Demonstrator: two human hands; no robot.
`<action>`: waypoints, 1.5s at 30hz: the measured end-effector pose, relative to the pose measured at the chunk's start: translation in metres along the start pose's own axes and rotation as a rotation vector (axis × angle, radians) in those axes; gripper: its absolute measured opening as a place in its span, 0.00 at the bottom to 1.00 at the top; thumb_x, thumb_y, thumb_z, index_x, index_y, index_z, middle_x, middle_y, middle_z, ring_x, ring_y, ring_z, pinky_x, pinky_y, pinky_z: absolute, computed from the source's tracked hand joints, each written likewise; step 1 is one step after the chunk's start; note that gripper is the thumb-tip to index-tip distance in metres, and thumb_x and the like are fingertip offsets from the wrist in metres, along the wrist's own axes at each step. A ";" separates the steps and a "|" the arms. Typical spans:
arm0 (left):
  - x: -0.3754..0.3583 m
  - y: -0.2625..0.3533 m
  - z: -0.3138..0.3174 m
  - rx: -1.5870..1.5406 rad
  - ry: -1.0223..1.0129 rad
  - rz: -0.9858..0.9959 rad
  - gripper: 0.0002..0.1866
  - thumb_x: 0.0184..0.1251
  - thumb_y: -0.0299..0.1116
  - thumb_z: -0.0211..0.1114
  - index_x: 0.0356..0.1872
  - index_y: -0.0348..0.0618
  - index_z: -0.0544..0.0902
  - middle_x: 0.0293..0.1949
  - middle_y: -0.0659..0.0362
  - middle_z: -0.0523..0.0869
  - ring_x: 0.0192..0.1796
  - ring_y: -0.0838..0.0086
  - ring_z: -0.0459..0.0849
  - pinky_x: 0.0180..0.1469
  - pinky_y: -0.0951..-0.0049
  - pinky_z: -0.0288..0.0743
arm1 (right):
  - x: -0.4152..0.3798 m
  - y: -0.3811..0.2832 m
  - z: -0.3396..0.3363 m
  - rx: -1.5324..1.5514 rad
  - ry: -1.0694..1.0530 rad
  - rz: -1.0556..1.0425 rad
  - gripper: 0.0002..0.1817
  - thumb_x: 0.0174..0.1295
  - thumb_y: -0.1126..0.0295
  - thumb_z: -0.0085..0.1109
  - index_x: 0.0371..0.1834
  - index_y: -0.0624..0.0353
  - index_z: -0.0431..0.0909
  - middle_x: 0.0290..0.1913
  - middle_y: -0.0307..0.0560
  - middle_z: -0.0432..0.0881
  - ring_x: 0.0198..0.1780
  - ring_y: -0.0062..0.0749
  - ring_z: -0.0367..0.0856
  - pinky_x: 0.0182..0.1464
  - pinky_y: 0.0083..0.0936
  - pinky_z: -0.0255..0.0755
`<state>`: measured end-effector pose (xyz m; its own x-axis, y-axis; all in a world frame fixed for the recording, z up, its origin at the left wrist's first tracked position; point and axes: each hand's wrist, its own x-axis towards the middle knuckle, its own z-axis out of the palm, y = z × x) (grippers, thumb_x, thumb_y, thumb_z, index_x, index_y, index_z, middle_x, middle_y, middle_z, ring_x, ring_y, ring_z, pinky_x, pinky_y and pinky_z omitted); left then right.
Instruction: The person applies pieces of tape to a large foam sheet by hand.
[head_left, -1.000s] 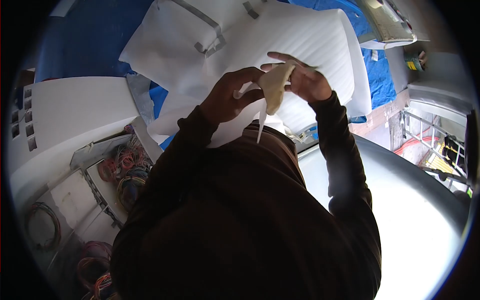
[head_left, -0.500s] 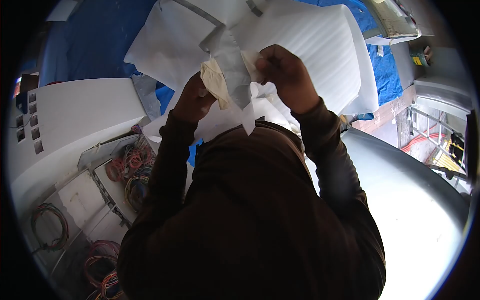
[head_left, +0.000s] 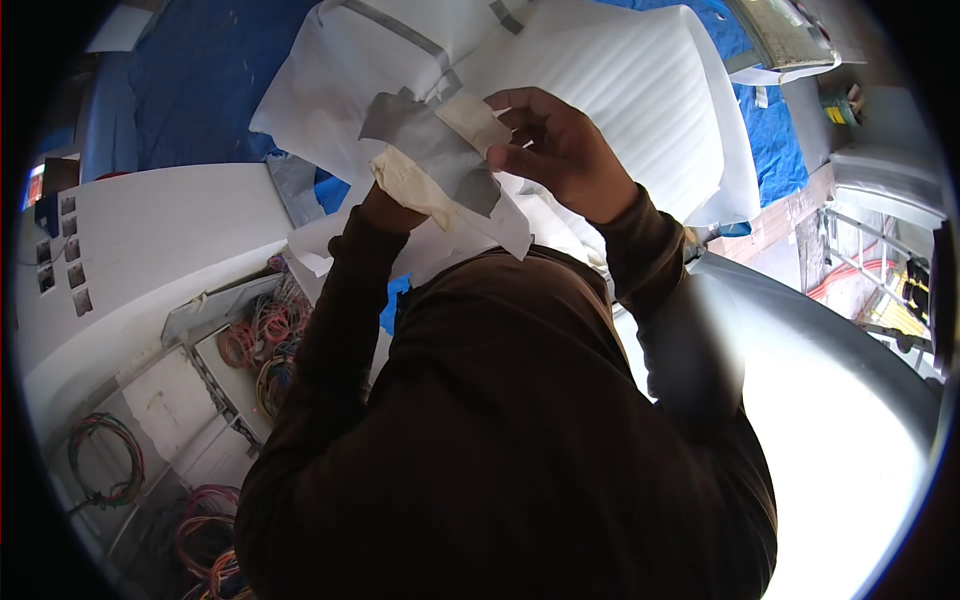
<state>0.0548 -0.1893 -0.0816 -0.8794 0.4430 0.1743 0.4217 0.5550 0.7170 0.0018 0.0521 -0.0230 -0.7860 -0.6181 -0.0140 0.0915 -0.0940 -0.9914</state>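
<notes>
A thin grey sheet [head_left: 425, 132] with cream strips along two edges is spread between my hands, in front of my waist. My left hand [head_left: 388, 212] grips its lower left side; the crumpled left cream strip [head_left: 405, 182] covers most of those fingers. On the other side, my right hand [head_left: 565, 150] has its curled fingers and thumb at the right cream strip [head_left: 474, 122], holding that edge. Just below and behind the sheet hangs white foam-like sheeting [head_left: 495, 232], which drapes toward my waist.
Large white sheeting [head_left: 610, 110] with grey tape strips [head_left: 395, 30] covers the surface ahead. Blue tarp [head_left: 205, 90] lies behind it. Left are a white panel [head_left: 190, 210] and coiled wires [head_left: 105, 458]; right, a curved glossy surface [head_left: 800, 400] and a metal ladder [head_left: 870, 255].
The grey sheet has turned from narrow and folded to spread flatter and wider. My left hand has slipped further behind its cream strip, and my right hand's fingers have opened out somewhat.
</notes>
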 end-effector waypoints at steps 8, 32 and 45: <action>-0.018 -0.031 0.017 0.195 0.157 0.082 0.22 0.55 0.32 0.73 0.54 0.49 0.84 0.52 0.56 0.87 0.58 0.57 0.84 0.63 0.55 0.73 | -0.012 0.019 0.009 -0.283 0.098 0.009 0.15 0.62 0.71 0.73 0.48 0.67 0.85 0.42 0.48 0.86 0.42 0.32 0.87 0.45 0.29 0.81; -0.029 -0.006 0.010 0.085 0.063 0.001 0.20 0.54 0.30 0.75 0.50 0.47 0.85 0.49 0.56 0.87 0.57 0.56 0.84 0.62 0.54 0.75 | -0.013 0.007 0.002 -0.280 -0.008 0.188 0.08 0.67 0.75 0.65 0.42 0.70 0.81 0.33 0.49 0.88 0.41 0.28 0.88 0.43 0.27 0.81; -0.046 -0.012 0.011 0.468 -0.073 0.145 0.18 0.61 0.37 0.69 0.54 0.54 0.84 0.54 0.61 0.86 0.61 0.62 0.82 0.68 0.52 0.67 | -0.024 0.003 0.008 -0.242 -0.063 0.265 0.10 0.68 0.70 0.66 0.41 0.68 0.85 0.34 0.47 0.88 0.36 0.25 0.86 0.42 0.25 0.80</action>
<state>0.0932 -0.2087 -0.1052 -0.7937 0.5780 0.1898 0.6071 0.7332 0.3063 0.0262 0.0604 -0.0245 -0.7144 -0.6437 -0.2744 0.1338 0.2593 -0.9565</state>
